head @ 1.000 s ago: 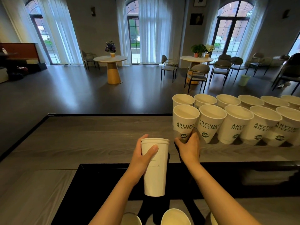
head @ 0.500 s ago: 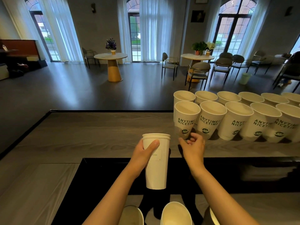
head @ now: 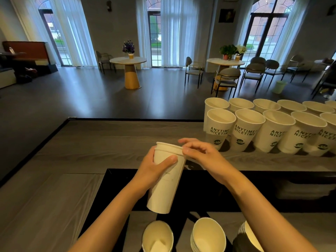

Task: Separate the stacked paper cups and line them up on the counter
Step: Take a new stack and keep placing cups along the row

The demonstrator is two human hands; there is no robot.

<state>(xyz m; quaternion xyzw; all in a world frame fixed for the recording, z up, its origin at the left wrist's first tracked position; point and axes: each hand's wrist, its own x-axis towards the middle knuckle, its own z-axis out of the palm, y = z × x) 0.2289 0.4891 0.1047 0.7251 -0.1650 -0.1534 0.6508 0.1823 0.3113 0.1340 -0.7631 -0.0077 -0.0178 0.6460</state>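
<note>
At the near edge, low in the view, stand more stacks of cups (head: 208, 235) with their mouths up, probably waiting for their turn.

A little farther, above the dark gap in the table (head: 109, 144), the left hand (head: 154, 166) holds the stack of paper cups (head: 166, 179) in the air. Its fingers are curled around the upper part of the wall, with the thumb across the near side. I think this grip is there to keep the lower cups fixed while the top one is pulled. The stack is tilted, its mouth leaning to the far left and its bottom toward the person.

The right hand (head: 198, 153) is at the rim on the right side. Its fingers are bent and seem to pinch the rim of the top cup, so that it can be peeled off from the others.

The stack is plain white on the side we see, tall and narrow. Two or three rolled rims lie close together at its top, so only a few cups seem to remain in it.

Farther to the right, the separated cups (head: 249, 128) stand upright on the table in two rows, touching each other, with green print on their walls. The free place at the left end of the near row is, in my judgement, where the next cup belongs.
</note>
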